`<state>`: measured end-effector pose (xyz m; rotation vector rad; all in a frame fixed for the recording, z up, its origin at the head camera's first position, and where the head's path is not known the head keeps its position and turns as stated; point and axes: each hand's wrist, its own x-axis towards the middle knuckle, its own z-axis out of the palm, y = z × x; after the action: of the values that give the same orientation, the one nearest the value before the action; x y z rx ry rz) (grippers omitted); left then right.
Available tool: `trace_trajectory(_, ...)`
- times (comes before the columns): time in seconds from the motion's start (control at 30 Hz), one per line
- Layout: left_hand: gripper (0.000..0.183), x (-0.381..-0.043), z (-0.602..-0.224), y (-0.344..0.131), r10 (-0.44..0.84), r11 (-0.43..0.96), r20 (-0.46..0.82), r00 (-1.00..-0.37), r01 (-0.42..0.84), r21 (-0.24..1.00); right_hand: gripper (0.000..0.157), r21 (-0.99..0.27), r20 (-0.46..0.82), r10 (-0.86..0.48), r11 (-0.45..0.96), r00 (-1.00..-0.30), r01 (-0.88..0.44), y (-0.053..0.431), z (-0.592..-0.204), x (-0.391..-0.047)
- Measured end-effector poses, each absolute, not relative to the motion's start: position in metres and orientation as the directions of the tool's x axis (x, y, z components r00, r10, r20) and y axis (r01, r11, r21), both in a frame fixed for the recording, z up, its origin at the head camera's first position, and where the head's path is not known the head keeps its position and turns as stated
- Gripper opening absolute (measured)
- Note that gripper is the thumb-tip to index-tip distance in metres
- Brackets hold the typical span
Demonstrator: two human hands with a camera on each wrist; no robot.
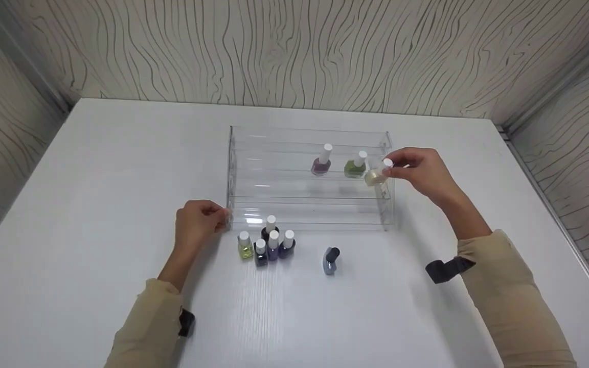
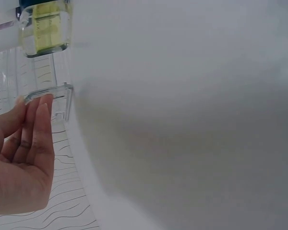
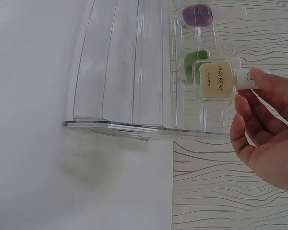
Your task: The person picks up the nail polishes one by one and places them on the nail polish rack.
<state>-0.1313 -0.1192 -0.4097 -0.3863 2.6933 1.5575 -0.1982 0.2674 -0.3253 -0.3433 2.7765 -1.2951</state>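
Note:
My right hand (image 1: pixel 422 171) pinches the white cap of a cream nail polish bottle (image 3: pixel 216 81) at the right end of the clear tiered rack (image 1: pixel 304 210). In the right wrist view this bottle overlaps a green nail polish bottle (image 3: pixel 194 64). The green bottle and a purple nail polish bottle (image 1: pixel 321 165) stand on an upper tier. With thumb and fingers, my left hand (image 1: pixel 195 222) grips the rack's front left corner. Just beside that hand is a yellow nail polish bottle (image 2: pixel 47 28).
In front of the rack stand several dark and purple white-capped nail polish bottles (image 1: pixel 273 248), grouped closely. Farther right on the white table (image 1: pixel 371 317) is a grey-blue bottle with a black cap (image 1: pixel 330 261). Patterned wall panels (image 1: pixel 274 51) rise behind the table.

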Motion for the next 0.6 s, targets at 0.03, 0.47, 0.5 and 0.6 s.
trace_trajectory(0.03,0.009,-0.131,-0.410,-0.119,-0.210,0.477,-0.130,-0.969,-0.217,0.852,0.025,-0.762,0.047,-0.221,0.623,-0.974,-0.178,0.268,-0.324,-0.199)
trace_trajectory(0.47,0.009,-0.132,-0.409,-0.119,-0.210,0.474,-0.138,-0.968,-0.225,0.851,0.030,-0.768,0.062,-0.153,0.624,-0.986,-0.146,0.271,-0.315,-0.210)
trace_trajectory(0.5,0.009,-0.131,-0.409,-0.119,-0.211,0.473,-0.138,-0.968,-0.224,0.852,0.030,-0.769,0.062,-0.149,0.623,-0.987,-0.142,0.271,-0.316,-0.211)
trace_trajectory(0.6,0.009,-0.132,-0.409,-0.119,-0.214,0.471,-0.132,-0.968,-0.220,0.854,0.030,-0.770,0.063,-0.137,0.624,-0.989,-0.135,0.272,-0.318,-0.214)
